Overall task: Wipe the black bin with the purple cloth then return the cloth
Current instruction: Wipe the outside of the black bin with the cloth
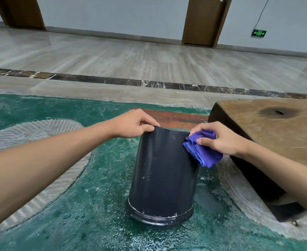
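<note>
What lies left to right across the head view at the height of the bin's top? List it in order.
Left hand gripping the top edge → upside-down black plastic bin → folded purple cloth → right hand holding the cloth → dark wooden slab table.

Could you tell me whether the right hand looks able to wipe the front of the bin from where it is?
Probably yes: the right hand holds the cloth against the bin, whose front is unobstructed.
</note>
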